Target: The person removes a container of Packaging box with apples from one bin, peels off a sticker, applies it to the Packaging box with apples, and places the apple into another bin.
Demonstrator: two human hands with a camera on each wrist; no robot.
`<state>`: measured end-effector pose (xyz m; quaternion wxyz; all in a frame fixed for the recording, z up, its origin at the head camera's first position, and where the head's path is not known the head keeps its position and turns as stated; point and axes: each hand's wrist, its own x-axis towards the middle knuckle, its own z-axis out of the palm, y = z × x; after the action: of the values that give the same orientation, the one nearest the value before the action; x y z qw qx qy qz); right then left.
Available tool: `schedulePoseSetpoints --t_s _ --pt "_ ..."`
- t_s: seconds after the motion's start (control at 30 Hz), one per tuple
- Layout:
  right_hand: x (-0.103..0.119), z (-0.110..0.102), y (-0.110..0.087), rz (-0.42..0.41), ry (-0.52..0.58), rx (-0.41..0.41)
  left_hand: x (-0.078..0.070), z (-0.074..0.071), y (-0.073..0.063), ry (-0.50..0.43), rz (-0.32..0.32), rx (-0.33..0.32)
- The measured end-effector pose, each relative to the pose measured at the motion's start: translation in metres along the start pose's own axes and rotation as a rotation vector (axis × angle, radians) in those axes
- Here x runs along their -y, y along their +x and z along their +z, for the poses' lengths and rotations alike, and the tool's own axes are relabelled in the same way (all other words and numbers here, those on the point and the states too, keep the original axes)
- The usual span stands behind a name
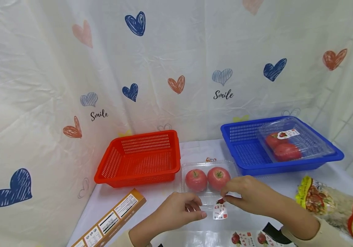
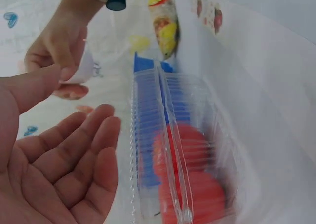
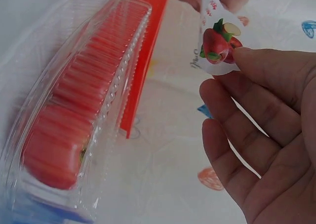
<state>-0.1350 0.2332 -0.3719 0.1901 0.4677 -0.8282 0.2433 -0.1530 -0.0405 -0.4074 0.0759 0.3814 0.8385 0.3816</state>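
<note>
A white apple-picture sticker point(image 1: 220, 210) is pinched at its upper end between the thumb and fingertips of my right hand point(image 1: 250, 195). In the right wrist view, the printed apples on the sticker point(image 3: 219, 44) show beside my thumb. My left hand point(image 1: 178, 212) is just left of the sticker, its fingers loosely bent and nothing between them; the left wrist view shows its palm point(image 2: 59, 174). Beyond both hands sits a clear plastic clamshell box point(image 1: 183, 171) with its lid down. Two red apples point(image 1: 196, 180) lie side by side inside it.
At the back left stands a red basket point(image 1: 145, 176). A blue basket point(image 1: 247, 168) at the back right holds another clamshell box point(image 1: 318, 147) with a sticker. Nearer are a long brown carton point(image 1: 108, 221), more stickers point(image 1: 242, 239) on their sheet, and a yellow-ended food bag point(image 1: 333, 209).
</note>
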Motion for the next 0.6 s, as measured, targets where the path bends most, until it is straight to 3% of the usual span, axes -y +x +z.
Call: schedulePoseSetpoints --t_s 0.17,0.33,0.6 --pt "-0.003 0.003 0.009 0.101 0.047 0.039 0.003 0.007 0.01 -0.212 -0.032 -0.042" --pt "-0.009 0.006 0.012 0.131 0.074 0.024 0.003 0.012 0.015 -0.364 -0.071 -0.074" --pt "-0.014 0.01 0.014 0.146 0.062 -0.009 0.005 0.015 0.019 -0.404 -0.107 -0.101"
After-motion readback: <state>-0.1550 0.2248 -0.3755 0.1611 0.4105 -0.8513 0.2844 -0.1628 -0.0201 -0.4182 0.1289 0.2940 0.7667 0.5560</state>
